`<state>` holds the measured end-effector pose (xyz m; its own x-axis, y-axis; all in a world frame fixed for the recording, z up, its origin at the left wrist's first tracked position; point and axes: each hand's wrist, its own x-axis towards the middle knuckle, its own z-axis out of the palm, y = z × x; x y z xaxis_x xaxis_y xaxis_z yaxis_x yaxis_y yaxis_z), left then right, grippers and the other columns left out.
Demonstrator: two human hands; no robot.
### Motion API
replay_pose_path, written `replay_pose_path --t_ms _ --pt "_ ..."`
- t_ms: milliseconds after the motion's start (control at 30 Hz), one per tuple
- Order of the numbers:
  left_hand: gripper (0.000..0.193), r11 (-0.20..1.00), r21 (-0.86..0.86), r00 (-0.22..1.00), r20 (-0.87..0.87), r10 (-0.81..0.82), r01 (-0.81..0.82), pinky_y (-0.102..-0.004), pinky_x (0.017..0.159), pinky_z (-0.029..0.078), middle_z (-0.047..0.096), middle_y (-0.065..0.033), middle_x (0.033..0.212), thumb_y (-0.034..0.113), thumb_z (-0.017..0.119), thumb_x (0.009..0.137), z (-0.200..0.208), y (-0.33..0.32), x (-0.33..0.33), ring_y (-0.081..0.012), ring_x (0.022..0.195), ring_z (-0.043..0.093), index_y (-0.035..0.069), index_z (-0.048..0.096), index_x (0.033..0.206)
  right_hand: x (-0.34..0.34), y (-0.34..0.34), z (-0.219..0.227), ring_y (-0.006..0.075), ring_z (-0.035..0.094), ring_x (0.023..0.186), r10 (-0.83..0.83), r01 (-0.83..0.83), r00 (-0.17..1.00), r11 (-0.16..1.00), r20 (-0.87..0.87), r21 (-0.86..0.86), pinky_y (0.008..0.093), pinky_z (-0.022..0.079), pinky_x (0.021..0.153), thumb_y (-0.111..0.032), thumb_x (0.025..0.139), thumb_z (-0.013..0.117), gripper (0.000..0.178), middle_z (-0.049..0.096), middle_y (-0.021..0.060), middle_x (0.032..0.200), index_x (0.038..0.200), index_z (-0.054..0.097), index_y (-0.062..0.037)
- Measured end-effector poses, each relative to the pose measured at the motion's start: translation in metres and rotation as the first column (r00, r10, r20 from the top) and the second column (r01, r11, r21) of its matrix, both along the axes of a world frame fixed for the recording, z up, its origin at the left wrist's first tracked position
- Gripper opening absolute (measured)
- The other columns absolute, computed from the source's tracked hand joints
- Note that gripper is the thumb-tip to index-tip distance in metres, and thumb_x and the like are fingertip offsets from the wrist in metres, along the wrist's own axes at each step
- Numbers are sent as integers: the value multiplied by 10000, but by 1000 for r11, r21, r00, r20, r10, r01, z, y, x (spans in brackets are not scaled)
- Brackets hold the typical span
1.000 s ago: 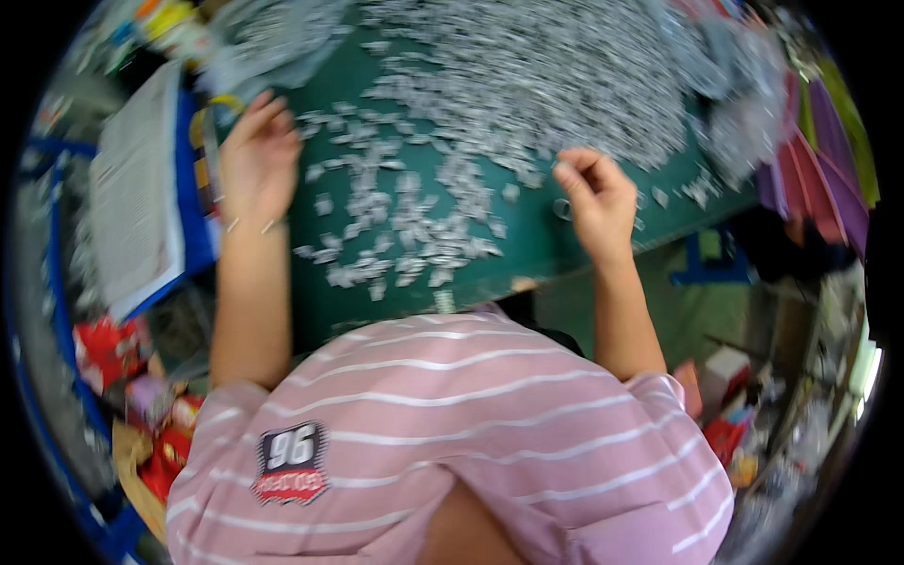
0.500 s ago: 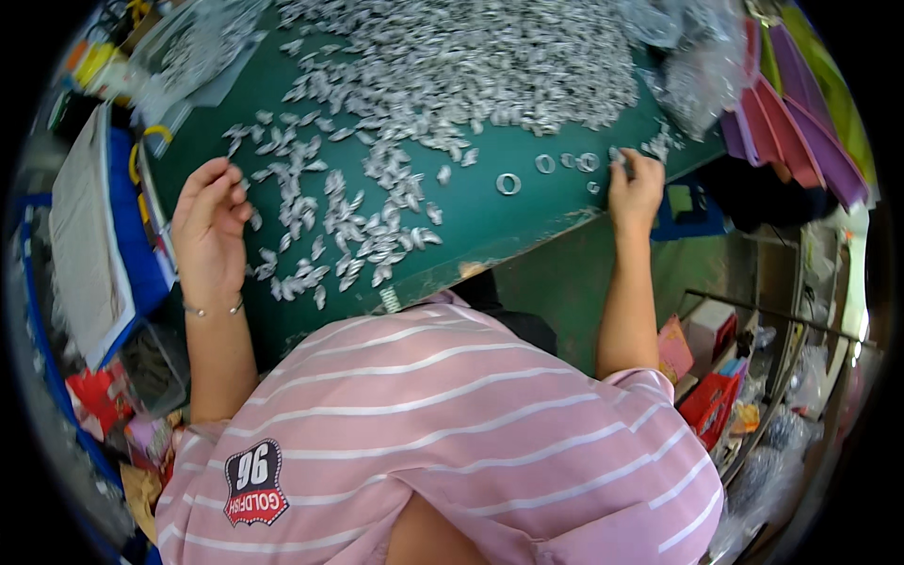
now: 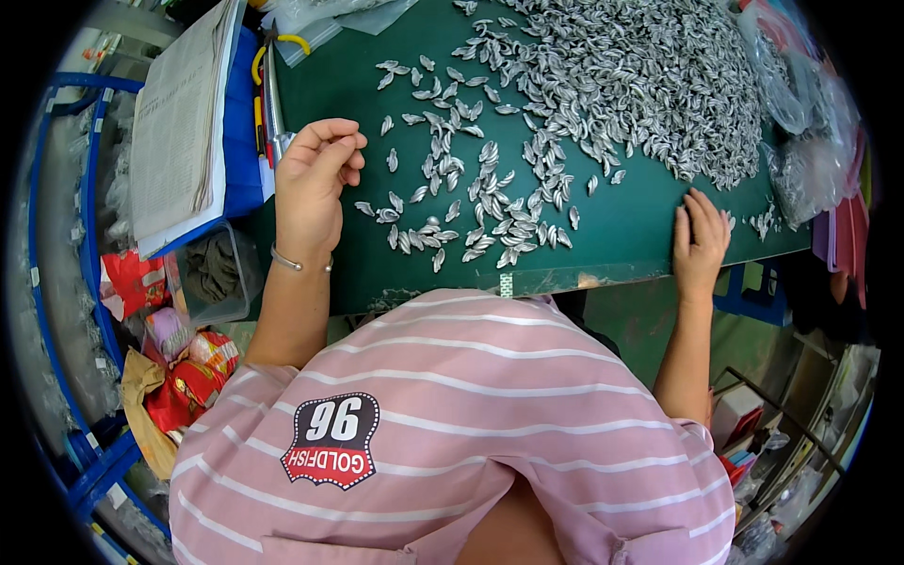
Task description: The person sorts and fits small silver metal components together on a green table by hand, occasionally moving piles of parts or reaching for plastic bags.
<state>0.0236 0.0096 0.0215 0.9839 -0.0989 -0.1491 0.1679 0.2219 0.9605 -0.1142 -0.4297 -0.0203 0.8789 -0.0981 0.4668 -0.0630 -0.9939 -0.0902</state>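
My left hand (image 3: 315, 184) is raised over the left part of the green table, a bracelet on its wrist. Its thumb and forefinger press together and the other fingers curl; anything between them cannot be made out. My right hand (image 3: 700, 240) lies palm down by the table's front edge at the right, fingers extended; what is under it is hidden. Loose silver leaf-shaped metal pieces (image 3: 490, 193) are scattered between my hands. A dense heap of the same pieces (image 3: 650, 85) spreads behind them. Beyond my right fingertips sits a small cluster of pieces (image 3: 765, 222).
Left of the table are papers on a blue folder (image 3: 174, 122), yellow-handled pliers (image 3: 268, 52) and a clear bin with dark cloth (image 3: 218, 268). Clear plastic bags (image 3: 805, 113) border the heap at right. A blue stool (image 3: 753, 299) stands below the table's right end.
The view has swung, shifting the table contents rightward. My right hand has gone from a raised pinch to lying flat. The several metal rings near it are no longer visible. My left hand remains curled.
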Motion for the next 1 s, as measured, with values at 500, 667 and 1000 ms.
replay_pose_path --t_ms 500,667,1000 --pt "195 500 844 576 316 -754 192 -332 749 457 593 -83 905 5 725 734 6 -23 -34 -247 864 562 41 691 923 34 166 34 263 542 1196 741 -649 659 646 -128 401 502 353 1040 -123 796 701 266 589 80 1263 1054 658 -77" --pt "170 539 839 700 338 -628 78 -325 725 447 592 -72 836 12 730 733 7 -7 -36 -245 804 562 50 703 897 31 169 30 257 575 1096 644 -593 765 700 7 399 503 365 1011 -76 781 699 226 625 62 1123 1003 657 -79" --pt "206 528 847 756 305 -579 62 -296 683 470 599 -48 816 5 724 734 -3 -31 -43 -191 745 565 41 654 925 57 205 28 242 569 1015 662 -620 749 700 2 353 473 382 964 -64 721 682 178 617 43 1019 897 668 -83"
